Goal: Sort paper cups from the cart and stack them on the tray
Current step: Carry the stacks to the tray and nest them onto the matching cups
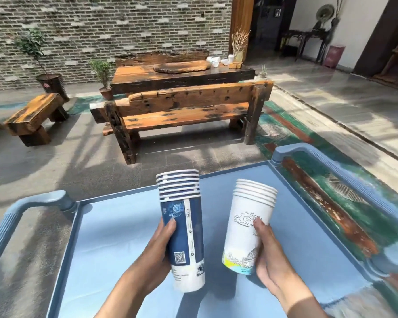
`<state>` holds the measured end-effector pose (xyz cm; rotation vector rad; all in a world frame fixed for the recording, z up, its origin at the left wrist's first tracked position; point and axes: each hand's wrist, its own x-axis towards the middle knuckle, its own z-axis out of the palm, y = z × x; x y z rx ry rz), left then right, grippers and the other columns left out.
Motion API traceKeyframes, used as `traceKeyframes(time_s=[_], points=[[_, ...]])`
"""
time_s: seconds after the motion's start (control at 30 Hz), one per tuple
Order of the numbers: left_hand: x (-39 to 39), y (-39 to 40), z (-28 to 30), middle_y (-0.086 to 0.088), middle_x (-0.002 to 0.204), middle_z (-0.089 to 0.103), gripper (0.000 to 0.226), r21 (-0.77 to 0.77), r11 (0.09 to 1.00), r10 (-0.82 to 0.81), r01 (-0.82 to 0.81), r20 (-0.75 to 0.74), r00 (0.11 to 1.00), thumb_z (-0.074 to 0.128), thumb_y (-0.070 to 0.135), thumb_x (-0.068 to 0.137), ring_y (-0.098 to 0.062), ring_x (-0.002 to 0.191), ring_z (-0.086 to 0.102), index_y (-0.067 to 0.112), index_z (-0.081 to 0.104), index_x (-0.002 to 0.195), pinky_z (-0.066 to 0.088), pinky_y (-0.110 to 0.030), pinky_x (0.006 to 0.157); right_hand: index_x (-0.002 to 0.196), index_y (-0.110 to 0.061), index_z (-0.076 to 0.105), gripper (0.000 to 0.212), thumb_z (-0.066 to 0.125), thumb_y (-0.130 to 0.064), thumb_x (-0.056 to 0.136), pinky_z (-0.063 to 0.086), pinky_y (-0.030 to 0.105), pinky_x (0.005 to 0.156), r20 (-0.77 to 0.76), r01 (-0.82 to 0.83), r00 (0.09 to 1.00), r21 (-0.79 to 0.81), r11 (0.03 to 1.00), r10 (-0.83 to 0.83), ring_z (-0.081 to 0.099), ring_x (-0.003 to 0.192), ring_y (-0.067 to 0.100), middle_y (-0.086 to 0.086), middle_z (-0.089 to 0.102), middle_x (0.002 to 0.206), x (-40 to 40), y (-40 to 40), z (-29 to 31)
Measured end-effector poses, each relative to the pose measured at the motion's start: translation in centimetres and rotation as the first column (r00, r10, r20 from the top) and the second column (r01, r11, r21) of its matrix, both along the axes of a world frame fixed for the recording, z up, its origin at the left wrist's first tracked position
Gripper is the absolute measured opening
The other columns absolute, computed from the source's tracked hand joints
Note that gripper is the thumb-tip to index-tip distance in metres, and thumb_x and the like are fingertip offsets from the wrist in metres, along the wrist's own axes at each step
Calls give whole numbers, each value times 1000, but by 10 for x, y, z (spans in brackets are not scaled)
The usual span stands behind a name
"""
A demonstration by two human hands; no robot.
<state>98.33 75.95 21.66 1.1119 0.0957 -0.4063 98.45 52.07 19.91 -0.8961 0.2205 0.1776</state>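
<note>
My left hand (pixel 157 255) grips a stack of several dark-blue paper cups (pixel 182 228) around its lower half; the white rims fan out at the top. My right hand (pixel 268 255) holds a stack of several white paper cups (pixel 246 232) with a line drawing and a coloured band at the base. Both stacks are upright, tilted slightly, side by side and apart, lifted above the light-blue top of the cart (pixel 115 237). No loose cups lie on the cart surface that I see.
The cart has blue handles at the left (pixel 21 210) and right (pixel 331 166). Beyond it stand a wooden bench (pixel 184 111), a wooden table (pixel 170 74) with a few white cups (pixel 214 60), a stool (pixel 32 118) and potted plants by a brick wall.
</note>
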Motion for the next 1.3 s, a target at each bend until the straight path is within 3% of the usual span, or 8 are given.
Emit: traceKeyframes(time_s=[0.23, 0.33, 0.47, 0.67, 0.77, 0.97, 1.13, 1.3], points=[[2, -55, 0, 6, 126, 67, 58, 102, 974, -217, 204, 127, 968, 76, 56, 62, -18, 111, 66, 45, 58, 117, 58, -32, 77, 106, -25, 61, 55, 81, -32, 55, 59, 36, 56, -54, 347, 935, -77, 935, -351, 75, 77, 16, -2, 78, 90, -62, -49, 8], [-5, -92, -6, 13, 126, 66, 61, 137, 926, -371, 351, 182, 910, 76, 62, 60, -14, 112, 65, 52, 55, 116, 57, -34, 79, 121, -24, 57, 58, 75, -36, 67, 58, 49, 78, -19, 480, 872, -166, 862, -489, 71, 96, 24, 5, 75, 108, -113, -70, 11], [-38, -157, -8, 22, 125, 64, 61, 162, 796, -604, 583, 261, 753, 75, 63, 63, -2, 115, 61, 56, 49, 118, 54, -17, 80, 133, -19, 48, 71, 72, -39, 70, 56, 44, 86, 33, 687, 707, -268, 676, -706, 68, 103, 23, 5, 71, 117, -210, -93, 26], [-153, -273, -1, 0, 120, 69, 55, 173, 509, -849, 843, 259, 460, 73, 30, 76, -17, 103, 68, 31, 48, 125, 55, -38, 82, 132, -25, 47, 61, 64, -33, 74, 49, 40, 95, 149, 896, 295, -385, 219, -944, 66, 105, 14, -1, 72, 116, -386, -105, 50], [-220, -313, 1, 15, 99, 75, 53, 162, 350, -915, 923, 268, 300, 77, 28, 69, -1, 89, 70, 37, 50, 114, 56, -19, 67, 132, -25, 48, 70, 70, -40, 67, 48, 43, 96, 174, 922, 88, -386, 15, -981, 67, 103, 13, 0, 71, 117, -470, -96, 53], [-372, -373, 5, 19, 108, 73, 49, 159, 49, -954, 986, 301, -1, 79, 31, 72, 0, 93, 70, 47, 53, 111, 56, -17, 67, 132, -33, 49, 71, 73, -49, 68, 39, 52, 106, 253, 877, -184, -394, -276, -950, 53, 126, 24, 0, 62, 132, -623, -72, 54], [-506, -402, 14, 8, 117, 71, 51, 172, -117, -934, 978, 317, -167, 76, 38, 60, -11, 103, 68, 45, 60, 108, 56, -25, 74, 131, -28, 49, 74, 80, -39, 65, 51, 35, 89, 233, 846, -347, -340, -411, -908, 65, 112, 17, 0, 69, 123, -741, -67, 48], [-611, -422, 29, 10, 117, 70, 42, 195, -170, -923, 966, 312, -226, 73, 43, 65, -10, 106, 67, 48, 60, 105, 56, -25, 77, 122, -40, 55, 70, 80, -53, 58, 55, 24, 74, 232, 849, -336, -345, -401, -913, 66, 108, 14, -4, 69, 120, -831, -76, 50]])
